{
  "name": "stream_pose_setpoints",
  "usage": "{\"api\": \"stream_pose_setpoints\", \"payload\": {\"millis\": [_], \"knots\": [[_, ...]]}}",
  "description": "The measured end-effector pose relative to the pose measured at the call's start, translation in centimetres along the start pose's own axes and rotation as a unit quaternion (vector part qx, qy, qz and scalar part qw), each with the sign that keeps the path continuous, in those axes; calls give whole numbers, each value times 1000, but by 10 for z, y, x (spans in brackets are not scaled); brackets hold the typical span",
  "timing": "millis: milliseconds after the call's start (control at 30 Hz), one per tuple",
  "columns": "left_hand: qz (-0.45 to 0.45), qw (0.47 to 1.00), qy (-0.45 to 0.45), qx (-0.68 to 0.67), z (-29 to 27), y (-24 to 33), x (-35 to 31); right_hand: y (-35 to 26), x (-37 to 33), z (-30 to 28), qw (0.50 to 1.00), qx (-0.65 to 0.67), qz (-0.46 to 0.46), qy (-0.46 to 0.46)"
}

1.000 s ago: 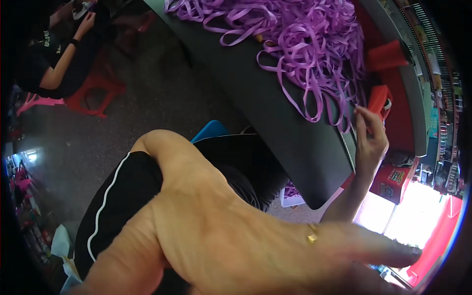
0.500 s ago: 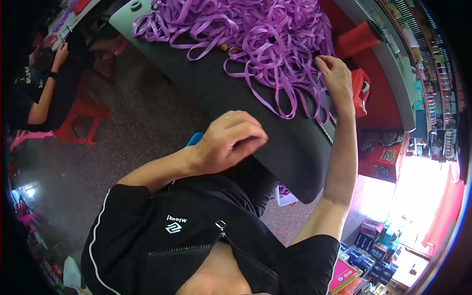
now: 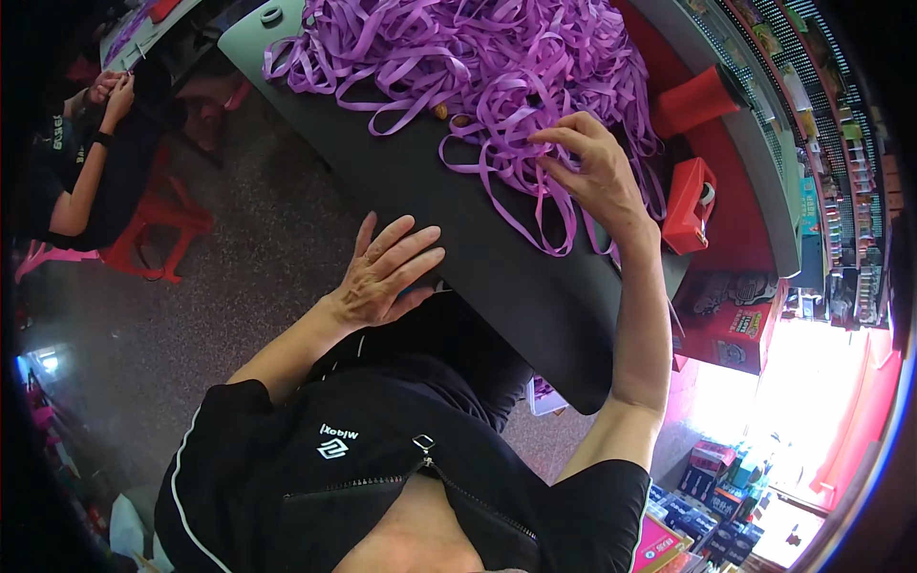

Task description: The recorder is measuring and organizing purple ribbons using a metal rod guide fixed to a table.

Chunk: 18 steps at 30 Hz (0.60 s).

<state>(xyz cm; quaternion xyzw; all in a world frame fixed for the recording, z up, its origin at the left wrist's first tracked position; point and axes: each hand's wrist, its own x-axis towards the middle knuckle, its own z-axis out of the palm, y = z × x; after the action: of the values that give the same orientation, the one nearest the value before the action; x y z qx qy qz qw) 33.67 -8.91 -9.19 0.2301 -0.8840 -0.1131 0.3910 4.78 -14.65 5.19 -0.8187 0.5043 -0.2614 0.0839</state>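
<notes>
A large tangled heap of purple ribbon (image 3: 458,67) covers the far part of the dark tabletop, with loose loops hanging toward me. Over the near right of the heap, my right hand (image 3: 602,177) has thumb and forefinger closed on a strand of the ribbon. The exact grip point is partly lost among the loops. My left hand (image 3: 387,272) hovers beside the table's near left edge, fingers spread and palm down, holding nothing.
A red tape dispenser (image 3: 690,205) and a red cylinder (image 3: 702,100) stand right of the heap. A roll of tape (image 3: 271,15) lies at the far left corner. Another person's hands (image 3: 113,88) work at a table on the left, near a red stool (image 3: 162,229).
My right hand has moved left from the heap's right edge onto the near loops and closed on a strand. My left hand has moved left and opened from a curled shape.
</notes>
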Motion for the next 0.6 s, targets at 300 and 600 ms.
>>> {"api": "stream_pose_setpoints", "payload": {"millis": [300, 600], "knots": [[33, 995, 99, 7, 26, -8, -1, -6, 2, -11, 988, 31, 64, 134], [10, 999, 34, 33, -3, 5, 3, -50, -10, -94, 850, 256, 99, 450]]}}
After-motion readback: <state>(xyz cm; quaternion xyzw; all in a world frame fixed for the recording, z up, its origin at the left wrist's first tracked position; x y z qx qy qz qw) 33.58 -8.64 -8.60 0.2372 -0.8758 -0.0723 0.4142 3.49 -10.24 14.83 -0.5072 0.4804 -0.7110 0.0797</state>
